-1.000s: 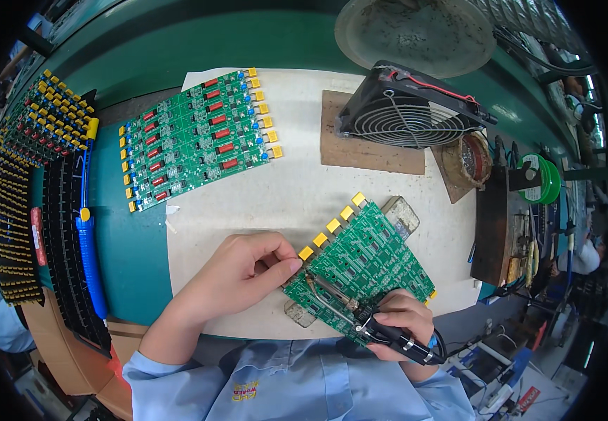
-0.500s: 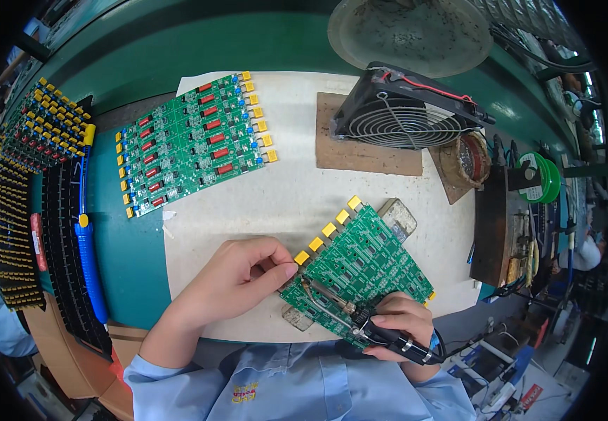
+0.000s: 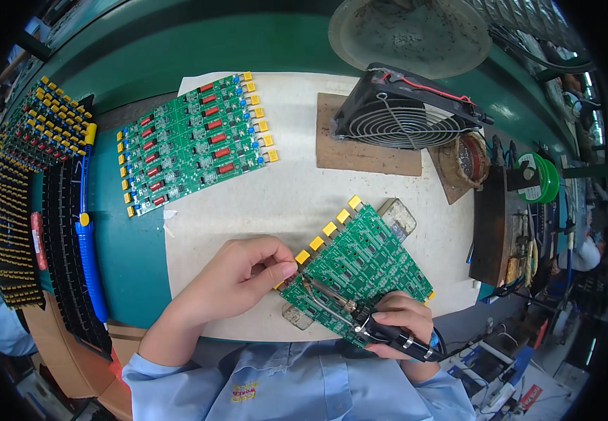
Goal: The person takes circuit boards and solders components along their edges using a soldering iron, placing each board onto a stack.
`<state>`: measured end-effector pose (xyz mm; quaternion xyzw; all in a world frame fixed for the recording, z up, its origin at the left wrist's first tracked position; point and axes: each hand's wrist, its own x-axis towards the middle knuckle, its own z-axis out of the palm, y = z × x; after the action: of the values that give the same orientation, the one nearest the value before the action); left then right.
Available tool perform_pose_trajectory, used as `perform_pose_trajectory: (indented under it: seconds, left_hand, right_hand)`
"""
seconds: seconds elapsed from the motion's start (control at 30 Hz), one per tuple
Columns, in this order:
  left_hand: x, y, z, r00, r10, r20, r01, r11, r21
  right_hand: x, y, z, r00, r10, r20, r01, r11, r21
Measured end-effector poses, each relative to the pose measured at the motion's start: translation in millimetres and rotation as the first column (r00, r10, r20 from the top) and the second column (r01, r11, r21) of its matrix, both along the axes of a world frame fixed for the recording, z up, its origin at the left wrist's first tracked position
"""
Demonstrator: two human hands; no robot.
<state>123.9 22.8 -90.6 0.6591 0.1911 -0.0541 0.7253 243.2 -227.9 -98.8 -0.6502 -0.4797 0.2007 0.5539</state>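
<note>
A green circuit board [image 3: 364,259] lies underside up and slanted, propped on blocks, with yellow connectors [image 3: 316,243] along its upper left edge. My left hand [image 3: 244,274] is closed in a pinch at the board's left corner, close to a yellow connector [image 3: 280,283]; whatever is between the fingertips is too small to make out. My right hand [image 3: 404,324] grips a black soldering iron [image 3: 388,335] with a thin metal tube running along it. Its tip meets or hovers just over the board near my left fingertips; contact cannot be made out.
One metal block [image 3: 397,219] supports the board's far side, another [image 3: 295,317] its near side. Component-side-up boards [image 3: 192,140] lie at the back left. A fan [image 3: 406,116] stands behind, a solder spool [image 3: 541,177] right. A blue desoldering pump [image 3: 90,270] and racked boards [image 3: 16,224] are left.
My left fingertips have drawn back very slightly from the board's corner, uncovering a bit of yellow connector beneath them. The iron and my right hand have barely moved.
</note>
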Motion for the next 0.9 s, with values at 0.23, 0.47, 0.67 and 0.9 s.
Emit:
perform_pose_trajectory:
  seconds: [0.23, 0.47, 0.67, 0.9]
  left_hand:
    - [-0.3, -2.9, -0.4, 0.999, 0.044, 0.006, -0.044, 0.999, 0.016]
    - [0.7, 2.0, 8.9, 0.998, -0.021, -0.051, 0.028, 0.989, 0.146]
    - [0.3, 4.2, 9.1, 0.996, -0.055, -0.07, 0.064, 0.989, 0.13]
    - [0.1, 0.9, 5.5, 0.999, 0.005, -0.033, -0.001, 0.991, 0.134]
  right_hand:
    - [-6.0, -1.9, 1.5, 0.975, -0.124, -0.187, 0.146, 0.983, 0.108]
    - [-3.2, 0.9, 3.8, 1.0, 0.002, -0.008, -0.002, 1.0, 0.016]
    - [-3.7, 2.2, 4.3, 1.0, 0.005, 0.025, -0.005, 1.0, -0.015]
    - [-3.2, 1.6, 2.1, 1.0, 0.007, 0.005, -0.007, 1.0, -0.009]
